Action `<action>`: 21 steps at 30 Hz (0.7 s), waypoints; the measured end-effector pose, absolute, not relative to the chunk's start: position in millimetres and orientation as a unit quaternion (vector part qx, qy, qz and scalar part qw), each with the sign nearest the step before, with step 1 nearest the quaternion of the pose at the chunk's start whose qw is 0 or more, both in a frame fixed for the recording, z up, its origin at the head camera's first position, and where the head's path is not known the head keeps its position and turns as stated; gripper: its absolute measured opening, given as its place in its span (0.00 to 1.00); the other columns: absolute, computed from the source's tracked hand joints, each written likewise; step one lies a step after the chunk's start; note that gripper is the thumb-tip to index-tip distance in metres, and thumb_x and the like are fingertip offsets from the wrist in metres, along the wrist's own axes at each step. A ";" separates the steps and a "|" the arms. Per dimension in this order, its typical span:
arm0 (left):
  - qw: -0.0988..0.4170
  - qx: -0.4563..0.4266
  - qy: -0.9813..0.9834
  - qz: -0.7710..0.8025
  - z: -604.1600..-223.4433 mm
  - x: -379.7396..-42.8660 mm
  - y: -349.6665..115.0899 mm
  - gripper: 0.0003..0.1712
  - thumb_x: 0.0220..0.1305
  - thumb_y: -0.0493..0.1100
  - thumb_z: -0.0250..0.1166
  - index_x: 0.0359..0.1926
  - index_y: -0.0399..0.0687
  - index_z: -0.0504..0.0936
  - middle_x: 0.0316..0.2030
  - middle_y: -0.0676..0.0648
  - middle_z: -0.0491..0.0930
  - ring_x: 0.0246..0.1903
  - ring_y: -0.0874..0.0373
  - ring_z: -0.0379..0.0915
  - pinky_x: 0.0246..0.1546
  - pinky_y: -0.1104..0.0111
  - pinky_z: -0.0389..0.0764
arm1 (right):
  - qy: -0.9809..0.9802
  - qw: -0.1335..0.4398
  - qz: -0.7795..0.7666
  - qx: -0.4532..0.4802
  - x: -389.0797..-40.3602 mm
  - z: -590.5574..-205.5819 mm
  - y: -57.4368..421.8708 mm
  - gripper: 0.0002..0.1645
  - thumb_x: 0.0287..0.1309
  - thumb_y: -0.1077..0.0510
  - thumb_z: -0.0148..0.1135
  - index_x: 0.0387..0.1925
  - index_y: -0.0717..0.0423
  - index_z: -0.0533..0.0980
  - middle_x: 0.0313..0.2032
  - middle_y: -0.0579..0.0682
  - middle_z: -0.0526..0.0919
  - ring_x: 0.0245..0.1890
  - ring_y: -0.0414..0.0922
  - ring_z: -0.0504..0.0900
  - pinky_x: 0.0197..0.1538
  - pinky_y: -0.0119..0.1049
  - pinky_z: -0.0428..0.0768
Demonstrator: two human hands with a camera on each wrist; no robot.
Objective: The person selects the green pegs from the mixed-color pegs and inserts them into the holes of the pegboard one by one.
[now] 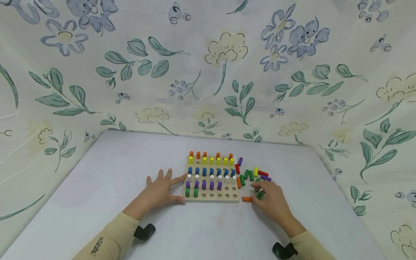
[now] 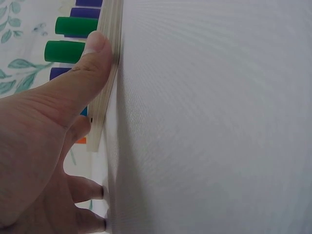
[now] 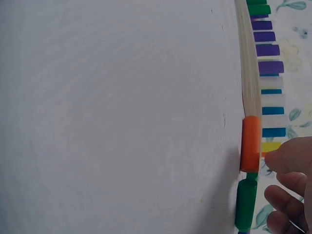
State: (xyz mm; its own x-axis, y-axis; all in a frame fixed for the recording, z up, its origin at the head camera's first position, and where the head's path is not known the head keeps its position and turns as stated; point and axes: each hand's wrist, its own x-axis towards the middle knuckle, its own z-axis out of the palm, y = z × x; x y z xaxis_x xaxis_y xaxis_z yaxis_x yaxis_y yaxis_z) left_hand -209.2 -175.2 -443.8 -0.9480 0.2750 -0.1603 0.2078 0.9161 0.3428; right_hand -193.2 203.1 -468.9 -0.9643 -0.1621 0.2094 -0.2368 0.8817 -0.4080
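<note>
Pegboard, left grip spread against it, right grip apart beside green peg

The white worktop is narrowing toward its far edge. A faint brownish smudge is marking its near half, around the middle. A pale printed backdrop is rising behind the far edge and running along the left and right edges. Blue flowers are showing high above the far right corner. Over the far edge's middle, a yellow flower is standing between berries and a leafy sprig.
</note>
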 end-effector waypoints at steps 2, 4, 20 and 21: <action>0.104 0.122 0.973 0.163 -443.7 -209.1 -175.1 0.56 0.47 0.72 0.74 0.75 0.60 0.68 0.73 0.22 0.53 0.72 0.18 0.39 0.61 0.20 0.42 | -0.967 0.082 0.221 0.098 -192.7 -469.0 204.9 0.20 0.54 0.56 0.75 0.49 0.50 0.82 0.47 0.46 0.86 0.48 0.49 0.78 0.57 0.56 0.76; 0.104 0.121 0.973 0.164 -443.7 -209.0 -175.1 0.56 0.47 0.72 0.74 0.75 0.60 0.69 0.73 0.22 0.53 0.72 0.18 0.39 0.61 0.20 0.41 | -0.968 0.077 0.221 0.092 -192.3 -469.0 206.2 0.21 0.53 0.55 0.75 0.50 0.50 0.82 0.48 0.47 0.85 0.46 0.48 0.78 0.56 0.55 0.76; 0.099 0.130 0.973 0.163 -441.8 -207.2 -175.6 0.55 0.48 0.72 0.74 0.75 0.59 0.69 0.73 0.22 0.53 0.71 0.17 0.41 0.60 0.19 0.43 | -0.975 0.062 0.203 0.073 -187.1 -467.1 212.2 0.28 0.50 0.51 0.79 0.53 0.51 0.80 0.52 0.52 0.82 0.44 0.49 0.78 0.54 0.55 0.77; 0.099 0.130 0.973 0.163 -441.8 -207.2 -175.5 0.55 0.48 0.72 0.74 0.75 0.59 0.69 0.73 0.22 0.53 0.71 0.17 0.41 0.60 0.19 0.43 | -0.975 0.060 0.200 0.071 -186.9 -466.9 212.2 0.29 0.50 0.50 0.79 0.53 0.51 0.80 0.52 0.52 0.82 0.45 0.49 0.79 0.54 0.55 0.77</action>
